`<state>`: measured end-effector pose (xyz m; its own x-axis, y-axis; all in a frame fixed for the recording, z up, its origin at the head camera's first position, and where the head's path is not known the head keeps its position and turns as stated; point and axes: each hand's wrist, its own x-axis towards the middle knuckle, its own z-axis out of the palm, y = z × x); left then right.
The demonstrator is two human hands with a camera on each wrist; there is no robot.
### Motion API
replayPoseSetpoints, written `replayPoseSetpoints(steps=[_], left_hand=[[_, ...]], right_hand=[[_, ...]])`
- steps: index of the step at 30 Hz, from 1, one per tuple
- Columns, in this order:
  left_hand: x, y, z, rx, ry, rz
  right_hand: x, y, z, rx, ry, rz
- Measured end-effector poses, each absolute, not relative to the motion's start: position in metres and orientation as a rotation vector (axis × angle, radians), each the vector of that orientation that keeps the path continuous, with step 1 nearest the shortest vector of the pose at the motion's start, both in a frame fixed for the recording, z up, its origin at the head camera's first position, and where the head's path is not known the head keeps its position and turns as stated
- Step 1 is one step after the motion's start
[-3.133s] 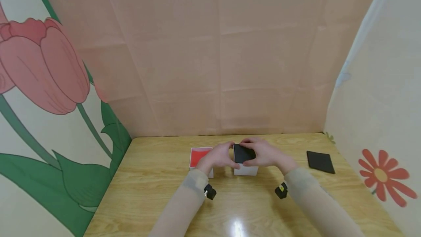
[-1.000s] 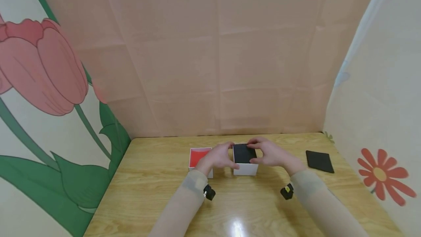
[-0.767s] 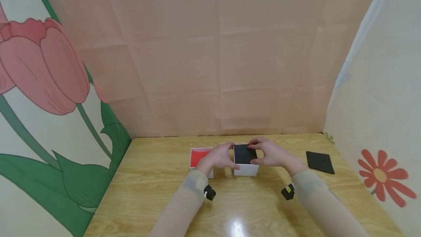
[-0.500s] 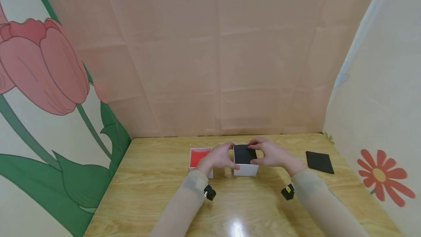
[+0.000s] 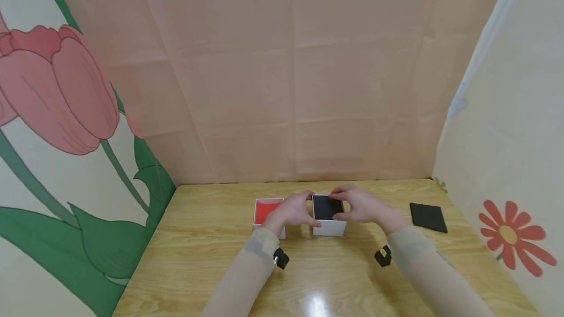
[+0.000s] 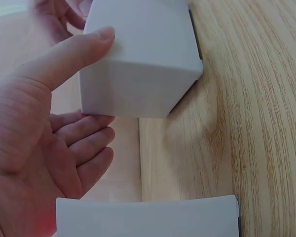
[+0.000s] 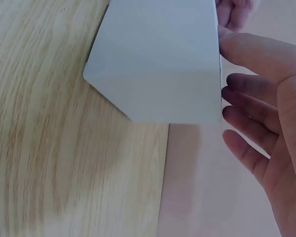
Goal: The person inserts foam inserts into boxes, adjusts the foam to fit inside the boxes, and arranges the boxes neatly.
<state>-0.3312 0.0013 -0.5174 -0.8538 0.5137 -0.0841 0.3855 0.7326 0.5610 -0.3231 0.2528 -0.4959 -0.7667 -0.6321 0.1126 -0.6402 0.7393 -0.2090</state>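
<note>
A white box [image 5: 329, 228] stands on the wooden table, its top filled by a black square pad [image 5: 327, 208] inside the white rim. My left hand [image 5: 294, 212] grips the box's left side, with the thumb on the front wall and the fingers towards the back, as the left wrist view shows. My right hand [image 5: 362, 205] reaches over the right part of the box. Its thumb and fingertips touch the black pad near the front and back rims, with the fingers spread and slightly bent. The right wrist view shows the box's white outer walls, not the pad.
To the left stands a second white box [image 5: 257, 225] with a red inside, partly hidden by my left hand and wrist. A black square pad [image 5: 429, 217] lies flat at the right of the table [image 5: 211, 238]. A pinkish cloth [image 5: 282, 87] hangs behind.
My right hand has shifted rightward from its place three seconds ago, then slightly back left. The pad's back edge bulged up half a second ago; now it lies within the rim. The left hand stays.
</note>
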Motion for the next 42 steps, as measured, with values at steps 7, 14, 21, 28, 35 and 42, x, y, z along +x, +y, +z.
replayPoseSetpoints(steps=[7, 14, 21, 28, 35, 42], left_hand=[[-0.332, 0.002, -0.518, 0.701, 2.690, 0.805], [-0.334, 0.001, -0.520, 0.691, 2.682, 0.808], [-0.334, 0.000, -0.522, 0.684, 2.683, 0.807], [-0.334, -0.001, -0.521, 0.671, 2.687, 0.798], [-0.334, 0.000, -0.521, 0.665, 2.704, 0.785], [-0.335, -0.001, -0.523, 0.673, 2.710, 0.776]], right_hand=[[-0.326, 0.237, -0.494, 1.089, -2.914, 0.365], [-0.325, 0.228, -0.489, 1.112, -2.932, 0.348], [-0.325, 0.224, -0.488, 1.122, -2.922, 0.265], [-0.327, 0.225, -0.487, 1.134, -2.955, 0.366], [-0.330, 0.232, -0.483, 1.091, -3.025, 0.414], [-0.330, 0.234, -0.485, 1.064, -3.052, 0.324]])
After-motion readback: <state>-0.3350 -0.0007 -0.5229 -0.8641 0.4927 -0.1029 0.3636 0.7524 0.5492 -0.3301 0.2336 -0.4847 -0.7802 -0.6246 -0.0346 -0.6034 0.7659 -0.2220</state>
